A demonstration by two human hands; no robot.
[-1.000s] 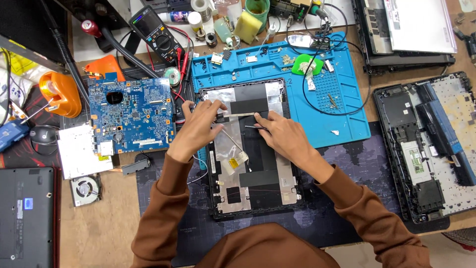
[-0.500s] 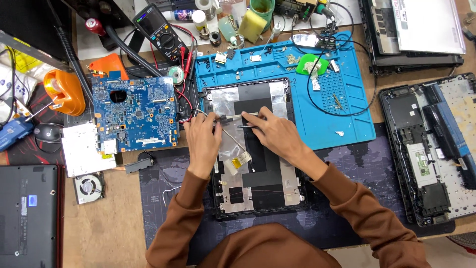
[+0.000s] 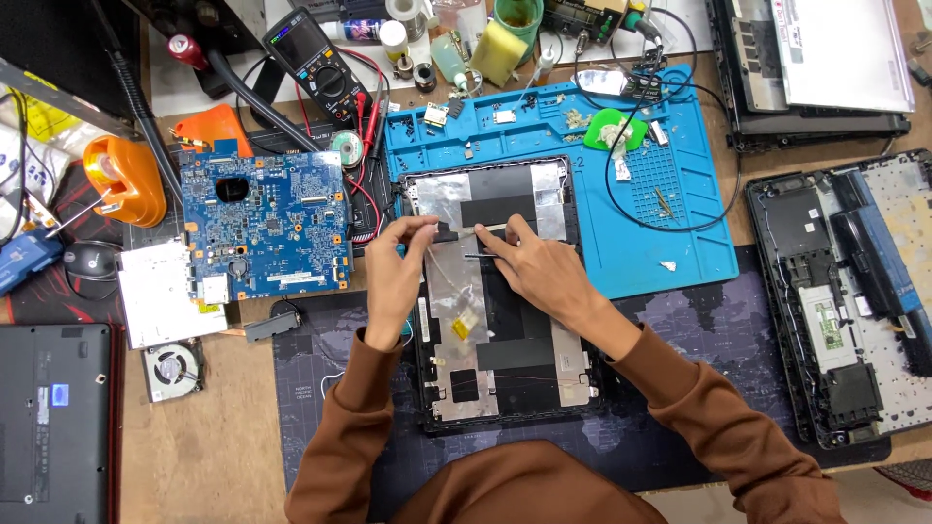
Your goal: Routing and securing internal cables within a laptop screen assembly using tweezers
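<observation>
Both hands are working over the opened laptop lid (image 3: 505, 291) lying mid-table: the left hand (image 3: 396, 277) is pinching a thin cable (image 3: 464, 233), the right hand (image 3: 539, 272) pressing fingertips together on it. A blue motherboard (image 3: 262, 225) is sitting left, a blue mat (image 3: 670, 233) far right.

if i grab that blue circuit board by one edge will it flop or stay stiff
The blue circuit board probably stays stiff: it lies flat like a rigid plate. Likely light for its size, being thin. Probably fragile, since small components cover its face, so edge grips seem safest.
</observation>
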